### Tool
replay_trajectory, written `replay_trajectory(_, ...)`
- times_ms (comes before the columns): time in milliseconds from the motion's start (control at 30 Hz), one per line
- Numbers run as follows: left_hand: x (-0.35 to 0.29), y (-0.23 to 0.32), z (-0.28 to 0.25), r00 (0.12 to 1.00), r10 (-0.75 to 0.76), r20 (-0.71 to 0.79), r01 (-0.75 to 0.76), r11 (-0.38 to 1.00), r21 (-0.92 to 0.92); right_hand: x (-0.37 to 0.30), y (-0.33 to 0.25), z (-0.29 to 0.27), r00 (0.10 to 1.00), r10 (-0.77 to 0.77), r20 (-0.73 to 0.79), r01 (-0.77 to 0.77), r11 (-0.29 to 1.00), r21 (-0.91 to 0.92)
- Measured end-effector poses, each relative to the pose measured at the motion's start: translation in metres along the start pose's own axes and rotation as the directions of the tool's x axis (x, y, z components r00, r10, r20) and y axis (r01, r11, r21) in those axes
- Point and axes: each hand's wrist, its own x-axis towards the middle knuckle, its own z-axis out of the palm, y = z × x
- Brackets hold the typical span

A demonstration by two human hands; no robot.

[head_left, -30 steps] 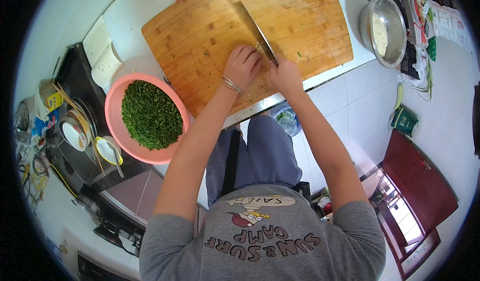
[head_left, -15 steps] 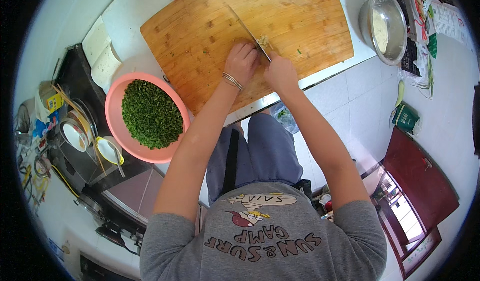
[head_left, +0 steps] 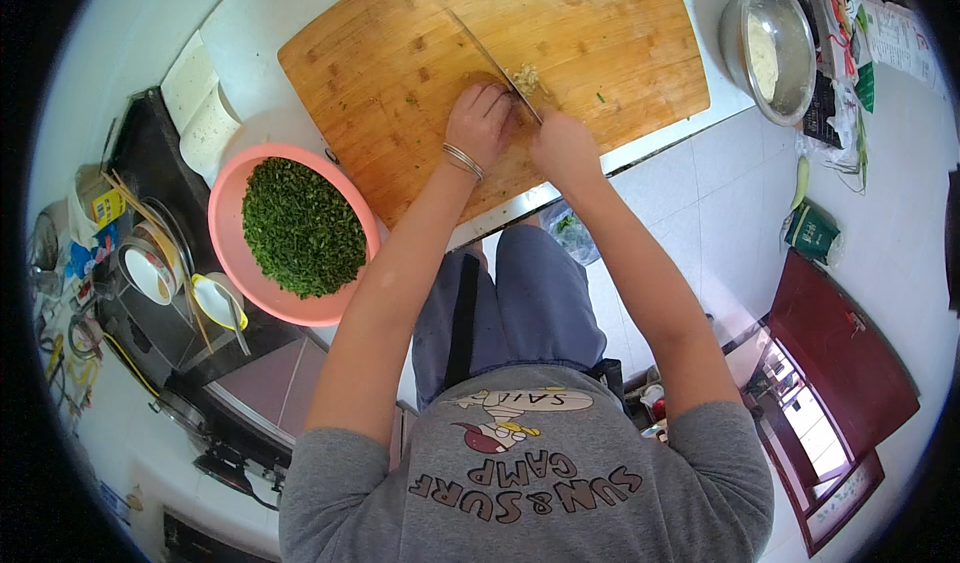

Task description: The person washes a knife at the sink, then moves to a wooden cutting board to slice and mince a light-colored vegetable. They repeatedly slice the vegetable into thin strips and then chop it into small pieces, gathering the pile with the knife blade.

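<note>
On the wooden cutting board (head_left: 620, 33), my right hand (head_left: 566, 153) is closed round the handle of a kitchen knife (head_left: 478, 47). Its blade stands edge-down and slants away to the far left. My left hand (head_left: 479, 125) rests left of the blade with curled fingers, pressing on something small and dark that they mostly hide. Just right of the blade lies a small heap of finely chopped pale bits (head_left: 525, 78). A few green specks are scattered over the board.
A pink basin (head_left: 224, 253) of chopped greens (head_left: 303, 228) stands left of the board. To the far right is a metal bowl (head_left: 790, 93) with pale dough (head_left: 762, 61). Bowls and chopsticks (head_left: 150, 218) lie further left. The counter's front edge runs before my legs.
The pale heap beside the blade looks a little larger and more spread out. Both hands and the knife have shifted only slightly.
</note>
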Motion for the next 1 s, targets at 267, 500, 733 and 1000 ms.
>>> replay_trajectory(267,0.003,-0.003,-0.001,0.999,0.007,-0.038,-0.010,0.998,-0.067,0.006,0.012,0.011,0.997,-0.045,-0.055,0.050,0.995,0.085)
replay_trajectory(500,-0.002,0.005,-0.009,1.000,-0.029,-0.002,0.029,1.000,-0.005,-0.004,0.009,0.002,0.992,-0.071,-0.101,0.079,0.993,0.084)
replay_trajectory(733,-0.006,-0.001,0.001,0.999,0.005,-0.032,-0.004,1.000,0.031,0.005,-0.003,0.010,1.000,-0.022,-0.004,0.021,1.000,-0.017)
replay_trajectory(1000,-0.001,-0.004,0.006,0.999,0.008,-0.039,-0.008,1.000,0.004,0.001,0.009,0.001,0.993,-0.032,-0.112,0.053,0.980,0.192)
